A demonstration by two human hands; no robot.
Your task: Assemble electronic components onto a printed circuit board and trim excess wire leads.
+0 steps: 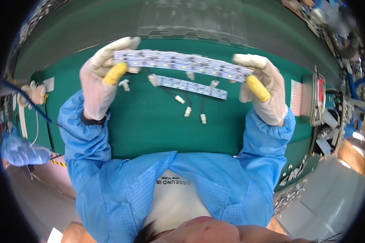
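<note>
A long white LED circuit board (pixel 182 64) is held up level over the green mat, slightly lower at its right end. My left hand (pixel 103 75), in a white glove with a yellow thumb cover, grips the left end. The right end sits between the yellow-covered thumb and gloved fingers of my right hand (pixel 265 83). Below it, a second, shorter-looking LED board (pixel 190 86) lies on the mat. Short dark wires ending in white plugs (pixel 187 111) lie in front of that one. A small white connector (pixel 125 84) rests near my left hand.
The green mat (pixel 150 129) covers the bench. A clear plastic tray (pixel 190 20) stands at the back. To the right are a pink-marked sheet (pixel 296 97) and a clear-walled box (pixel 318 99). A small fan (pixel 26 93) and another person's blue sleeve (pixel 26 152) are at the left.
</note>
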